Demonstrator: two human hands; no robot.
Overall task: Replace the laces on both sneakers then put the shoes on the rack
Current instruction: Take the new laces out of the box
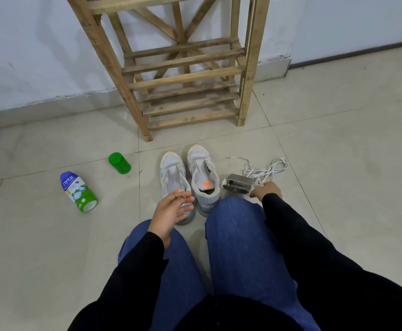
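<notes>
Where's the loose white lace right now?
In the head view, the white lace lies in a heap on the floor tiles right of the two sneakers, just beyond the right hand and a small clear box.

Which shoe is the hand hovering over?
The left sneaker. The left hand covers its heel; the right sneaker beside it is uncovered.

Glossy pale floor tiles point(338, 139) carry faint reflections. The rack point(183, 75) is rough, unfinished wood with a matt, knotty grain. Two sneakers point(190, 177) look like soft grey-white cloth and mesh, matt, with orange patches. Just beyond the right grip point(266, 189) lie flat white cloth laces point(266, 169) and a shiny clear plastic pack point(237, 186). Beyond the left grip point(173, 207), a smooth glossy plastic bottle point(78, 192) and green plastic cap point(119, 162).
</notes>
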